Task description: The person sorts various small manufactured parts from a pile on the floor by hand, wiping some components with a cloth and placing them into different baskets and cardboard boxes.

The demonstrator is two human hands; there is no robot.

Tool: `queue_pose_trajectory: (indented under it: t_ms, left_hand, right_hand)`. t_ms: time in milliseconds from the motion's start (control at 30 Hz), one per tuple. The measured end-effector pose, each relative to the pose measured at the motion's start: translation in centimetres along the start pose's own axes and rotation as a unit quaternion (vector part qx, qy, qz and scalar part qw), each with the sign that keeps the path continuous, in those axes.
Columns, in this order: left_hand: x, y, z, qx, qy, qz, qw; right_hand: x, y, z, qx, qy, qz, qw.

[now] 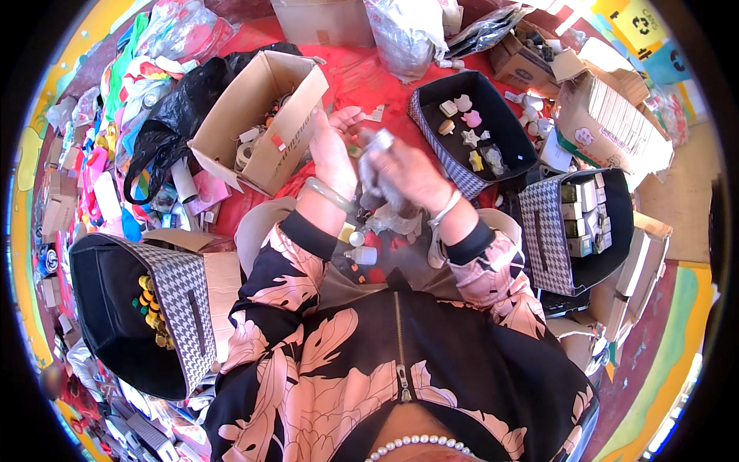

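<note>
My right hand is closed around a crumpled grey cloth, which hangs down below the fingers. Something pale and shiny shows at the top of that grip, too blurred to name. Just left of it is my left hand, palm turned toward the cloth, its fingers loosely apart and holding nothing that I can see. Beside the left hand stands an open cardboard box with rolls of tape and small items inside. Below both hands, a small white bottle and crumpled clear plastic lie between my legs.
A black-lined fabric bin at the right holds several small shaped pieces. Another bin contains small boxes; a third, at the left, has yellow-and-black items. A black plastic bag and loose clutter cover the far left. Clear plastic bags stand behind.
</note>
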State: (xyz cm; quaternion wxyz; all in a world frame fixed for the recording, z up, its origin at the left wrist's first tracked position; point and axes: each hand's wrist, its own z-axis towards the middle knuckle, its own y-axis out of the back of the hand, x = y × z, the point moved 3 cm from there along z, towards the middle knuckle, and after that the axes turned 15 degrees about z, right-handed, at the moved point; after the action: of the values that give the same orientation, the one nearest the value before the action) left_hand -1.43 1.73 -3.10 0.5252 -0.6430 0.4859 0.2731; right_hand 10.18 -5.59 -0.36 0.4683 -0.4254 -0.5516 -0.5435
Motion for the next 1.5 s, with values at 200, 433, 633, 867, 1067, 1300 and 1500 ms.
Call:
queue_pose_trajectory:
  t_ms: [200, 433, 633, 867, 1067, 1300, 1500]
  left_hand:
    - [-1.8, -1.6, -1.7, 0.115, -0.018, -0.164, 0.979]
    - [-2.7, -1.4, -2.0, 0.108, -0.122, 0.125, 0.979]
    - [-0.6, -1.6, -3.0, 0.238, -0.006, 0.126, 0.963]
    - [-1.8, -1.9, -2.7, 0.136, -0.164, 0.220, 0.952]
    - [-1.9, -2.3, -3.1, 0.025, -0.347, 0.480, 0.806]
    - [-1.9, -2.8, -4.1, 0.088, -0.392, 0.504, 0.765]
    - [-0.8, -2.2, -2.8, 0.107, -0.293, 0.381, 0.870]
  right_hand:
    - [-1.8, -0.1, 0.9, -0.013, -0.094, 0.051, 0.994]
    - [-0.2, 1.2, 0.9, -0.119, -0.095, 0.427, 0.891]
    - [-1.5, 3.2, 1.8, -0.231, -0.023, 0.262, 0.937]
    - [-1.9, 5.7, 2.3, -0.194, -0.043, 0.299, 0.933]
    - [0.9, 5.6, 1.3, -0.107, -0.004, 0.379, 0.919]
    - [-1.4, 2.0, 1.3, -0.132, 0.046, 0.399, 0.906]
    - [-0.4, 3.3, 1.8, -0.253, 0.018, 0.338, 0.907]
